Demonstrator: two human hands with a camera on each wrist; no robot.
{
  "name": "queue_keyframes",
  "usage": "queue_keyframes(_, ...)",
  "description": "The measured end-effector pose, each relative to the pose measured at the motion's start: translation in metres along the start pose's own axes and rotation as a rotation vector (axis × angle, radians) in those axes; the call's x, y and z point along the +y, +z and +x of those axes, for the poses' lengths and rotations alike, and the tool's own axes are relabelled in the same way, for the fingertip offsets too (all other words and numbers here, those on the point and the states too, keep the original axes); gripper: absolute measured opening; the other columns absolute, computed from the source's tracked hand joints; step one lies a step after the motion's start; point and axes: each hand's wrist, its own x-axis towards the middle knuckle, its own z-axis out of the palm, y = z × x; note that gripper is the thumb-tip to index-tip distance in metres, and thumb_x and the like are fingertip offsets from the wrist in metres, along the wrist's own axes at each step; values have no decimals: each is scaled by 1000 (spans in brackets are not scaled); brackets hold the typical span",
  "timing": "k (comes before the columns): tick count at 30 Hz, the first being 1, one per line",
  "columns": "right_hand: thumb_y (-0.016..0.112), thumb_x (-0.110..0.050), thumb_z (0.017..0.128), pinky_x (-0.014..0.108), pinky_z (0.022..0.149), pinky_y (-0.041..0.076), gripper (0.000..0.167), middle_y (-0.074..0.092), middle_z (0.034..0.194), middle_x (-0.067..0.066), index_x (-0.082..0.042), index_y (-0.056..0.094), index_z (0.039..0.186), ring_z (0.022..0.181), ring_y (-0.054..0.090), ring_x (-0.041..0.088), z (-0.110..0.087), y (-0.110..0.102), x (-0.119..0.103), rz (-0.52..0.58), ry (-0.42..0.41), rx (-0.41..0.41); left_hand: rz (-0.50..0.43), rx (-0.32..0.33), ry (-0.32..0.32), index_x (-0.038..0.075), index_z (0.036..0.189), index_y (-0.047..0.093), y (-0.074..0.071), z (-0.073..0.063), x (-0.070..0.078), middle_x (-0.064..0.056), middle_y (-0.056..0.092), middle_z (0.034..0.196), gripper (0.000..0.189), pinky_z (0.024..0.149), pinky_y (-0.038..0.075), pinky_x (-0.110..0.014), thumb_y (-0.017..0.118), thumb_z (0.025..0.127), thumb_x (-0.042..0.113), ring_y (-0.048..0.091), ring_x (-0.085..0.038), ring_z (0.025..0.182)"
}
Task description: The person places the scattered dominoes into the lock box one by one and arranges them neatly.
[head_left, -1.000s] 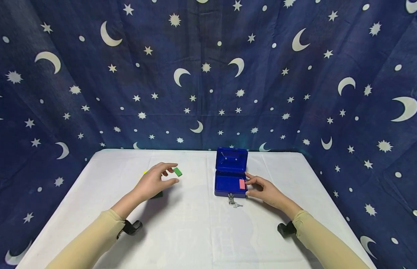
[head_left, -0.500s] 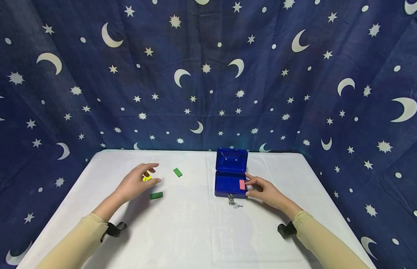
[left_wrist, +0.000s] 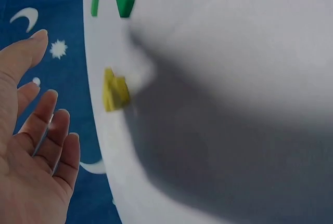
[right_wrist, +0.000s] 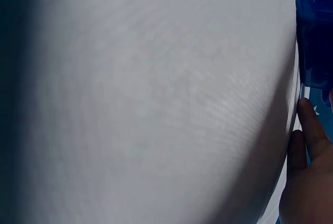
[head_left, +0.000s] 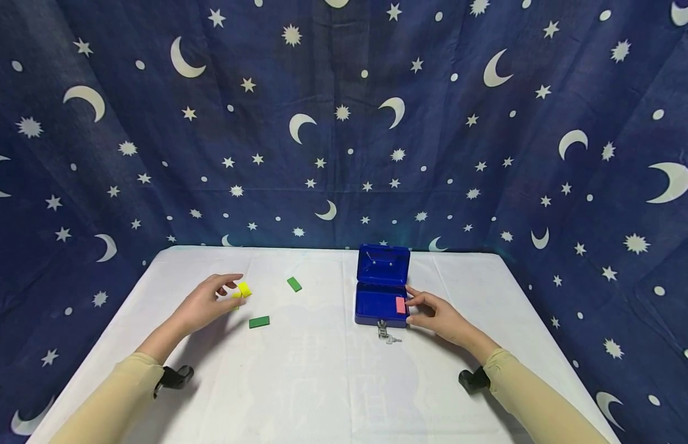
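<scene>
In the head view my left hand (head_left: 203, 305) hovers at the left of the table, thumb and fingers spread apart. Beyond its fingertips lie yellow blocks (head_left: 244, 289), one partly behind the thumb; the left wrist view has them close together (left_wrist: 115, 93), apart from the hand. My right hand (head_left: 440, 319) rests its fingertips against the right side of an open blue cash box (head_left: 371, 320). Inside that box, near the right wall, is a pink block (head_left: 400, 305). Straight fingers (right_wrist: 312, 128) show beside the box in the right wrist view.
A light green block (head_left: 294, 284) lies farther back, and a darker green block (head_left: 259, 322) lies nearer me. Keys (head_left: 393, 340) hang at the lock (head_left: 382, 330) on the box's front. A starry blue curtain (head_left: 344, 142) stands behind the white table (head_left: 316, 382).
My left hand has moved left, away from the light green block and toward the yellow blocks, uncovering the darker green one. The right hand stays at the box.
</scene>
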Motion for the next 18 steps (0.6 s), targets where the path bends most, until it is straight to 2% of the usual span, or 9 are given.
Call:
queue_keyframes(9, 78, -22, 93, 56, 119, 20, 35, 35, 163, 7, -7, 65, 121, 151, 25, 36, 0, -1, 1, -14, -4, -4, 11, -41, -52, 4, 147, 53, -3, -2, -14, -19, 62, 123, 67, 84, 46, -48, 80, 91, 32, 57, -31, 102)
queue_keyframes(18, 77, -17, 93, 55, 119, 20, 34, 35, 163, 7, -5, 64, 122, 152, 24, 35, 1, -1, -1, -6, 1, -5, 45, -120, -114, 2, 145, 54, -2, -1, -31, -17, 60, 119, 72, 82, 46, -44, 82, 88, 36, 54, -28, 97)
